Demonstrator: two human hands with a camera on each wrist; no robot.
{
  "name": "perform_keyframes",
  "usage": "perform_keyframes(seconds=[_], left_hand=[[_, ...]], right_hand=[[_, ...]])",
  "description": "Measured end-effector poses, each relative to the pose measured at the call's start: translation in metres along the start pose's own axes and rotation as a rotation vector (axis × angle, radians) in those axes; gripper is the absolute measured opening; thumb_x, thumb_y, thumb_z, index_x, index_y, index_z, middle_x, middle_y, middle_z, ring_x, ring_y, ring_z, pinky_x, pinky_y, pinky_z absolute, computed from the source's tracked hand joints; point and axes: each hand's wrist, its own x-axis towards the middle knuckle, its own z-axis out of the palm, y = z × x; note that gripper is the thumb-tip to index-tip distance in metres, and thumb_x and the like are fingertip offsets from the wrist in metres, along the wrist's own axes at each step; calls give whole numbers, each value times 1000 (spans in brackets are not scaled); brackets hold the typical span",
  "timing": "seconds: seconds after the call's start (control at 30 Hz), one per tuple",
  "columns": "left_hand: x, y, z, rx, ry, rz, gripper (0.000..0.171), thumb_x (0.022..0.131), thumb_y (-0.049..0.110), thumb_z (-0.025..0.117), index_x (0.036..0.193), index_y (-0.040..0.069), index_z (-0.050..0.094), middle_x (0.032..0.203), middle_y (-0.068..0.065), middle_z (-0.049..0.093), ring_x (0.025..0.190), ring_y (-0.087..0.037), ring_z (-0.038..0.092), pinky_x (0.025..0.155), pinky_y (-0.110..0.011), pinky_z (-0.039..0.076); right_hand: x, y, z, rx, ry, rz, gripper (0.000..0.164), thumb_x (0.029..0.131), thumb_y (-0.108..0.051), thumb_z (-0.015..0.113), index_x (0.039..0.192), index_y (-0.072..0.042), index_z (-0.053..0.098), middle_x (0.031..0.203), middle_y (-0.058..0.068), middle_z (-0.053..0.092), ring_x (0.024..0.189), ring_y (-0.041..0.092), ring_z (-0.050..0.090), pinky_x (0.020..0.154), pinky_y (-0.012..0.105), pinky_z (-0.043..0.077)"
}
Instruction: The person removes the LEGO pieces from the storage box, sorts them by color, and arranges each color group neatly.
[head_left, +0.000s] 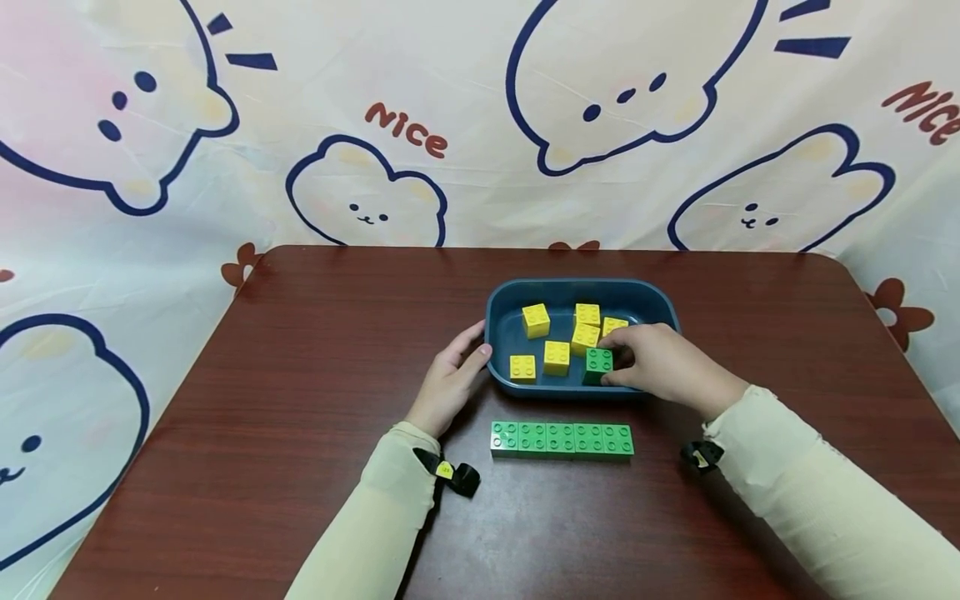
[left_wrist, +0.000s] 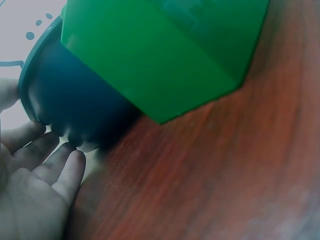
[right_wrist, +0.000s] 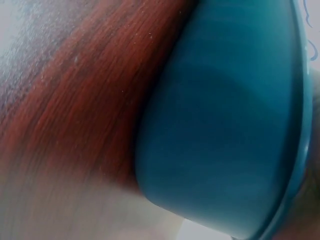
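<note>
In the head view my right hand pinches a green toy brick between thumb and fingers, inside the front right part of a dark blue tray. Several yellow toy bricks lie around it on the tray floor. My left hand touches the tray's left end, thumb near the rim. The left wrist view shows its fingertips against the outer wall, fairly straight. A row of green toy bricks lies on the table in front of the tray. The right wrist view shows mostly tray wall; the held brick is hidden there.
The brown wooden table extends to both sides of the tray. Behind it hangs a white cloth with cartoon drawings. Each wrist bears a small black strapped device, such as the left wrist camera.
</note>
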Motion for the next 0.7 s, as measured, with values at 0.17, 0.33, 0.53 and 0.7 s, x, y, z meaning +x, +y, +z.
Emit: perform_keyframes(seconds=[0.17,0.33,0.53,0.7], left_hand=[[1,0,1,5,0,0,47,105,28,55,150,15,49,150,-2,49,140,-15,41,113,-42,37],[1,0,1,20,4,-8,46,105,29,55,149,17,50,150,-1,50,139,-14,42,113,-41,37],[1,-1,0,24,8,-11,46,105,30,55,149,17,50,150,-1,50,139,-15,42,113,-42,37],[0,0,0,19,7,-9,47,105,30,55,149,17,50,150,-1,50,139,-15,42,112,-42,37]], right_hand=[[-5,1,-2,24,31,12,44,86,-18,80,126,-6,67,113,8,71,98,20,67,89,47,56],[-10,0,-5,39,62,6,43,87,-20,80,126,-7,68,115,8,70,99,21,67,89,47,56],[-18,-3,-8,47,96,7,44,88,-24,79,127,-8,67,115,9,70,99,22,67,89,48,56],[-24,-5,-10,52,148,-12,44,88,-25,80,126,-8,67,115,8,70,99,22,66,88,47,56]])
